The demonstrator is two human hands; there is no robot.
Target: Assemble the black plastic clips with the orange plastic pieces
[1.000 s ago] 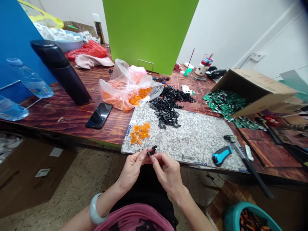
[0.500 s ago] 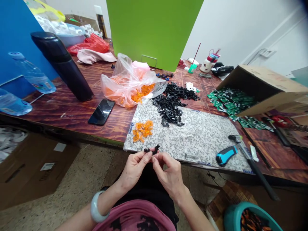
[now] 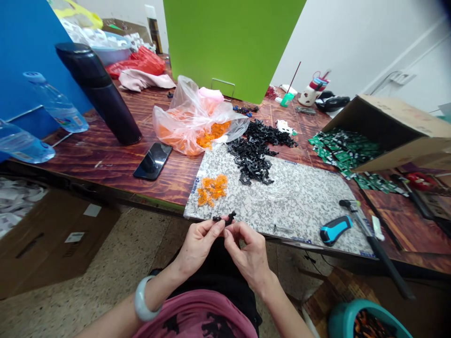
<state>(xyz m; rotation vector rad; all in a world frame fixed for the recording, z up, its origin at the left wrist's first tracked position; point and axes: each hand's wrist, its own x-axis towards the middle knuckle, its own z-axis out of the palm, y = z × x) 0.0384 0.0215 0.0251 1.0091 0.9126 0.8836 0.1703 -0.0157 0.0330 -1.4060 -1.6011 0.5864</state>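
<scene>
Black piece (image 3: 230, 218) turned, pinched in left grip (image 3: 196, 246), right grip (image 3: 248, 249) unclear; green parts (image 3: 347, 148) spilling from carton (image 3: 405, 115)

Our left forearm (image 3: 112, 315) slants in from lower left, our right forearm (image 3: 287, 307) from lower right, both bare, and out front our fingertips come in just beside each other! Our left hand (image 3: 196, 249) is thumb side up, thumb stretched out and pinching against the index. Our right hand (image 3: 251, 251) angles in opposite, thumb and index drawn close, the other fingers curled in.
</scene>
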